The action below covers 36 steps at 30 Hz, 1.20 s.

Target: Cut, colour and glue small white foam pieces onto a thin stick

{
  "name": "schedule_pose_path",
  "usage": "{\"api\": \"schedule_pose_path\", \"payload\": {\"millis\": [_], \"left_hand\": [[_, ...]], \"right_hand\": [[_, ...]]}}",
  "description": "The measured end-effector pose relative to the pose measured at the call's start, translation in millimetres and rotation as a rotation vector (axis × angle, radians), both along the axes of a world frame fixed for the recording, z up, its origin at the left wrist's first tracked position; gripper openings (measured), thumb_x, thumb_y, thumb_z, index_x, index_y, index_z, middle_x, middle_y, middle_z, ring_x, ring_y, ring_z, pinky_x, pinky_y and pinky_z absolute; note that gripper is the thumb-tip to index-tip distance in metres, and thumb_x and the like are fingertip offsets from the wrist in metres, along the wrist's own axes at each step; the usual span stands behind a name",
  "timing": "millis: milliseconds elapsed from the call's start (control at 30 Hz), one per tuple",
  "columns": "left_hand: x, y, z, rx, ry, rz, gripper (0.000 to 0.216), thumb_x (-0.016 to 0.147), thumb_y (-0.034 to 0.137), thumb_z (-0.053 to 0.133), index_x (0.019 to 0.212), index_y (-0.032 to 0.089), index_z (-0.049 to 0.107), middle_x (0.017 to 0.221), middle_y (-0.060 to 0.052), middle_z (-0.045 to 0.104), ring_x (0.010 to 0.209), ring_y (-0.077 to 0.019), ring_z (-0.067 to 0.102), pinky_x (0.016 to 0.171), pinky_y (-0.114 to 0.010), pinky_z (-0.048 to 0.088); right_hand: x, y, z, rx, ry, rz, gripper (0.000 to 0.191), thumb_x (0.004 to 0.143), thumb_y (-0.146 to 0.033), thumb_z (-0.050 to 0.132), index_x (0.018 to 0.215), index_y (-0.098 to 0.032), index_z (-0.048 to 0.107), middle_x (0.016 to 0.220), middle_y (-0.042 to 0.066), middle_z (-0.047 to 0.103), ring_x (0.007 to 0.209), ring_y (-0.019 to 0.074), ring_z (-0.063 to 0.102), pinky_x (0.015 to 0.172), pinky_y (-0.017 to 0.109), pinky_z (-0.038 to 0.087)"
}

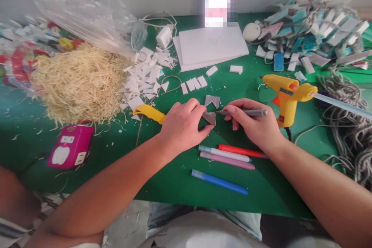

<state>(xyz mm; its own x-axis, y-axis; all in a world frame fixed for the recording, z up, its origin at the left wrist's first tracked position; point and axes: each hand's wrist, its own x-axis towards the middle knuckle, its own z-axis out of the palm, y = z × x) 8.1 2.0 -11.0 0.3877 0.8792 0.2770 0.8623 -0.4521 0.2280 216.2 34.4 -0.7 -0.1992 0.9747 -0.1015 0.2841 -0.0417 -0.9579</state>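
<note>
Near the middle of the green table, my left hand [184, 124] pinches a small grey triangular piece [210, 117] between thumb and fingers. A grey marker pen [247, 112] is gripped in my right hand [252, 124], its tip at the right edge of that piece. Just beyond lies another grey piece with a notched edge [212, 101]. Partly behind my left hand is a yellow utility knife [149, 113]. Closer to me lie a red marker [240, 150], a white marker with a teal cap [225, 153], a pink marker [228, 160] and a blue marker [220, 182].
A yellow glue gun [286, 97] with a long glue stick stands at right, beside grey yarn [343, 120]. White boards [213, 46] and foam scraps [145, 73] lie behind. Straw [81, 81] and a magenta power socket [71, 146] are at left; a heap of blocks [316, 31] sits back right.
</note>
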Motion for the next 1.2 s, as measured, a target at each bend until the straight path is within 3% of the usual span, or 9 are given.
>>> {"api": "schedule_pose_path", "payload": {"millis": [167, 400, 533, 800, 933, 1067, 1200], "left_hand": [[-0.2, 0.5, 0.3, -0.002, 0.0, 0.001, 0.022, 0.089, 0.036, 0.068, 0.097, 0.015, 0.067, 0.095, -0.006, 0.068, 0.079, -0.0216, 0.067, 0.068, -0.034, 0.045], [-0.1, 0.2, -0.9, -0.002, 0.012, 0.002, 0.023, 0.088, 0.036, 0.07, 0.098, 0.015, 0.067, 0.095, -0.006, 0.068, 0.077, -0.022, 0.068, 0.067, -0.035, 0.045], [-0.3, -0.2, -1.5, -0.006, 0.015, 0.006, 0.023, 0.089, 0.036, 0.069, 0.097, 0.015, 0.067, 0.095, -0.006, 0.068, 0.079, -0.0221, 0.068, 0.067, -0.035, 0.045], [-0.4, 0.3, -0.3, -0.016, 0.032, 0.005, 0.024, 0.09, 0.038, 0.068, 0.099, 0.015, 0.068, 0.095, -0.006, 0.069, 0.08, -0.0219, 0.068, 0.068, -0.034, 0.046], [-4.0, 1.2, 3.7, 0.052, 0.007, 0.001, 0.03, 0.091, 0.041, 0.067, 0.105, 0.015, 0.068, 0.097, -0.007, 0.071, 0.083, -0.0227, 0.07, 0.068, -0.034, 0.046], [-11.8, 5.8, 9.3, 0.144, 0.017, 0.085, 0.017, 0.094, 0.028, 0.059, 0.102, 0.017, 0.068, 0.096, -0.008, 0.071, 0.08, -0.0217, 0.068, 0.067, -0.034, 0.046], [-19.8, 10.1, 13.7, 0.096, 0.154, 0.17, 0.012, 0.087, 0.018, 0.058, 0.09, 0.016, 0.069, 0.091, -0.009, 0.069, 0.078, -0.025, 0.068, 0.068, -0.037, 0.046]], "right_hand": [[0.1, -0.3, 3.2, -0.02, -0.041, 0.055, 0.044, 0.084, -0.06, 0.073, 0.072, -0.018, 0.072, 0.056, 0.001, 0.067, 0.043, 0.0098, 0.055, 0.044, 0.023, 0.046], [-0.1, -0.2, 3.4, 0.007, -0.01, -0.002, 0.031, 0.085, -0.049, 0.075, 0.079, -0.018, 0.074, 0.056, -0.002, 0.065, 0.046, 0.0096, 0.057, 0.046, 0.021, 0.047], [0.1, -0.3, 3.1, -0.01, -0.03, 0.042, 0.036, 0.086, -0.052, 0.073, 0.075, -0.018, 0.074, 0.055, -0.001, 0.065, 0.045, 0.0095, 0.056, 0.045, 0.022, 0.047], [0.8, 0.2, -2.2, 0.012, 0.012, 0.0, 0.045, 0.083, -0.064, 0.074, 0.083, -0.02, 0.073, 0.055, -0.002, 0.063, 0.05, 0.0123, 0.059, 0.048, 0.024, 0.049], [0.6, 0.5, -0.3, 0.003, 0.028, 0.006, 0.047, 0.082, -0.066, 0.073, 0.084, -0.019, 0.072, 0.055, -0.002, 0.062, 0.049, 0.0121, 0.059, 0.048, 0.025, 0.049], [0.4, 0.6, 2.7, -0.014, 0.036, 0.009, 0.048, 0.081, -0.067, 0.074, 0.084, -0.019, 0.072, 0.059, -0.001, 0.065, 0.049, 0.0117, 0.058, 0.048, 0.026, 0.05], [0.4, 0.6, 4.3, -0.017, 0.037, 0.011, 0.048, 0.081, -0.068, 0.074, 0.083, -0.019, 0.072, 0.059, 0.0, 0.065, 0.049, 0.012, 0.058, 0.047, 0.026, 0.049]]}}
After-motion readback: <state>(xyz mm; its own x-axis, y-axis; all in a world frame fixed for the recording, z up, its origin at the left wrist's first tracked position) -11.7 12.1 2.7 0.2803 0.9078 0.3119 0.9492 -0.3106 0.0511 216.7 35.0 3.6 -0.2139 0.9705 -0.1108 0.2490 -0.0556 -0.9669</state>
